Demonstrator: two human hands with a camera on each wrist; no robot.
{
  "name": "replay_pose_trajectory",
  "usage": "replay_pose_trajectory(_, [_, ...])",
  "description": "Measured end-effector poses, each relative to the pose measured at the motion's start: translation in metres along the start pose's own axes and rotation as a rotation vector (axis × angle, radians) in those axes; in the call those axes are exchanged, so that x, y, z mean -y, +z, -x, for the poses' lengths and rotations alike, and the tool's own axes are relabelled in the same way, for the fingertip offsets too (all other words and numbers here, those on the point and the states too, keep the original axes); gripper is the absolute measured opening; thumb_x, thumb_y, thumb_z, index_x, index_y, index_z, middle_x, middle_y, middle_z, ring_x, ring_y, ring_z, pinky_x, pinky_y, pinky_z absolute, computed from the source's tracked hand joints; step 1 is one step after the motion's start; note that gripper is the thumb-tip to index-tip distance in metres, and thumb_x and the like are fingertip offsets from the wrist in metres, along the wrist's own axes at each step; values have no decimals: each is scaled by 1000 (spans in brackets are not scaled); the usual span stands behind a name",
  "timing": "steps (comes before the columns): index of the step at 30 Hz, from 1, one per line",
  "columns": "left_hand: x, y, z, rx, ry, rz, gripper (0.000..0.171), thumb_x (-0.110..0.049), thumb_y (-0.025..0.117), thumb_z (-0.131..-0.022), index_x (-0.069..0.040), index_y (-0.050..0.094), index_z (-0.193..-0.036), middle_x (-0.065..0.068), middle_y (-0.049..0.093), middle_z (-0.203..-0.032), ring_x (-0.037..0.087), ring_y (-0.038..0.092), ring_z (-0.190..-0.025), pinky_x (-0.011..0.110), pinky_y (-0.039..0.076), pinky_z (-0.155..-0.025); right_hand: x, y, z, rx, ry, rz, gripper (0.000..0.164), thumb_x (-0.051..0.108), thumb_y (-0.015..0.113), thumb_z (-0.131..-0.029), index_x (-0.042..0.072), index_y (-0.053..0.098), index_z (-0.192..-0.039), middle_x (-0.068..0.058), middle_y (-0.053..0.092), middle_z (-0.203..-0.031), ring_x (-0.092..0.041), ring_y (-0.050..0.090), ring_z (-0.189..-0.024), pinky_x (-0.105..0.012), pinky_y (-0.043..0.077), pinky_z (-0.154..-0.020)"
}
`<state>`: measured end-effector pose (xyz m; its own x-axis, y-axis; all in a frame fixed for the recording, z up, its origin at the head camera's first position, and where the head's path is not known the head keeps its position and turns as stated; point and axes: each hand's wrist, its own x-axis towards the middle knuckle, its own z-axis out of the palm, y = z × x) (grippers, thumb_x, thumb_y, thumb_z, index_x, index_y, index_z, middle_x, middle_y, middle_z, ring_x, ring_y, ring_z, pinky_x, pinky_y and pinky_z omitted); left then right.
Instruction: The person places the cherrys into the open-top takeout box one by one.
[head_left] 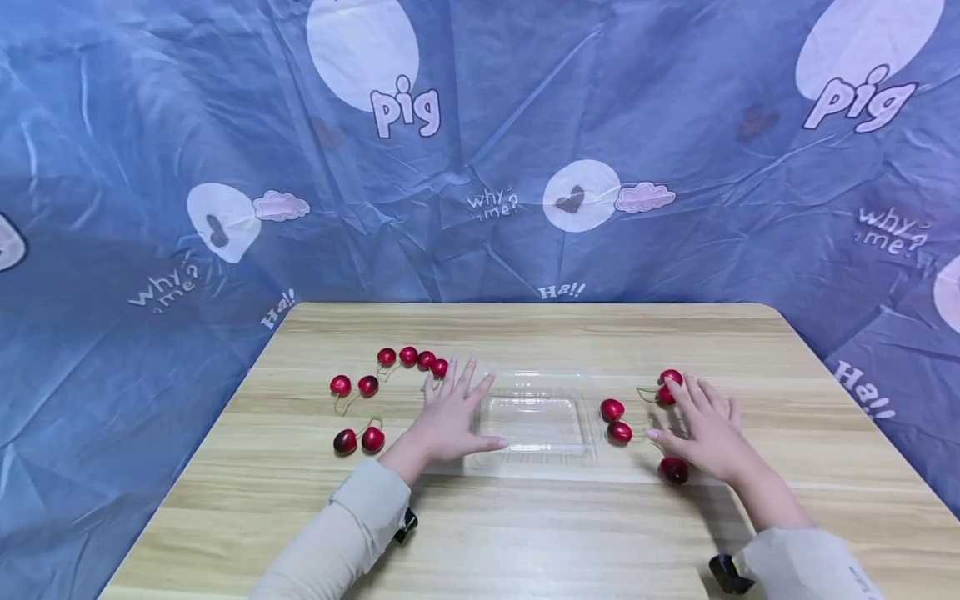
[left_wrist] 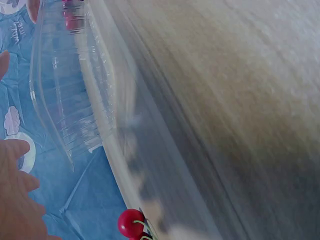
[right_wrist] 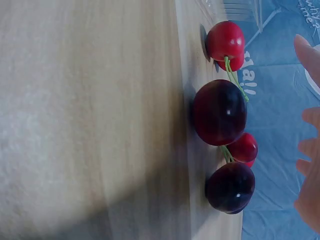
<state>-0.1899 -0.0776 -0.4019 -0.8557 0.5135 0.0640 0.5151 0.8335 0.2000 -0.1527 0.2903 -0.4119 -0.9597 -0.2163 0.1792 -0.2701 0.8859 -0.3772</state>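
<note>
Tray (head_left: 532,423), clear, sits on tbl (head_left: 540,533); L hand (head_left: 448,423) at tray edge, R hand (head_left: 708,435) nr cherries (head_left: 673,472); both: fingers spread, nil held.

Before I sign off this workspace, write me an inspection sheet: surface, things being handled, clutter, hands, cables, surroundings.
Surface: pale wood-grain table with rounded far corners.
Things being handled: clear rectangular plastic tray, with glossy red cherries with thin green stems to its left and right; none seen inside it. Eight show on the left; the right count is uncertain, partly hidden.
Clutter: nothing seen.
Left hand: fingers spread at the tray's left edge; contact unclear.
Right hand: fingers spread by the right-side cherries; contact unclear.
Cables: nothing seen.
Surroundings: wrinkled blue printed sheet behind the table.
</note>
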Motion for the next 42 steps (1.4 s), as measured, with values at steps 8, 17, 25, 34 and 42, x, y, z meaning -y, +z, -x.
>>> replay_pose_trajectory(8, [-1, 4, -1, 20, 7, -9, 94, -73, 43, -66, -23, 10, -140, 10, -6, -143, 33, -12, -126, 60, -5, -91, 2, 5, 1, 12, -13, -7, 83, 47, 56, -78, 5, 16, -138, -33, 15, -134, -44, 6, -123, -61, -12, -89])
replay_pose_trajectory(17, [-3, 9, -2, 29, 36, -19, 96, -78, 35, -65, -22, 12, -140, 12, 0, -143, 37, -4, -127, 62, 0, -92, 3, 9, -1, -7, -52, -12, 81, 44, 58, -77, 2, 21, -136, -31, 22, -132, -48, 18, -116, -64, 4, -87])
replay_pose_trajectory(25, [-3, 15, -6, 35, 52, -48, 96, -79, 31, -65, -24, 9, -140, 10, -4, -143, 38, -1, -127, 62, 4, -92, 5, 6, -2, 34, -41, -87, 78, 39, 59, -78, -1, 22, -134, -32, 20, -132, -50, 18, -116, -62, 10, -89])
replay_pose_trajectory(34, [-2, 17, -11, 49, 64, -34, 94, -74, 40, -67, -24, 8, -140, 9, -7, -143, 36, -4, -127, 61, 4, -93, 8, 6, -4, 89, -24, -183, 74, 35, 58, -80, -6, 25, -132, -31, 22, -132, -49, 18, -117, -63, 14, -88])
replay_pose_trajectory(42, [-2, 18, -13, 71, 63, -35, 97, -80, 29, -64, -24, 7, -140, 8, -9, -143, 31, -10, -127, 60, 3, -94, 9, 7, -7, 103, -14, -237, 65, 34, 56, -82, -6, 33, -128, -30, 32, -127, -48, 27, -114, -60, 23, -86])
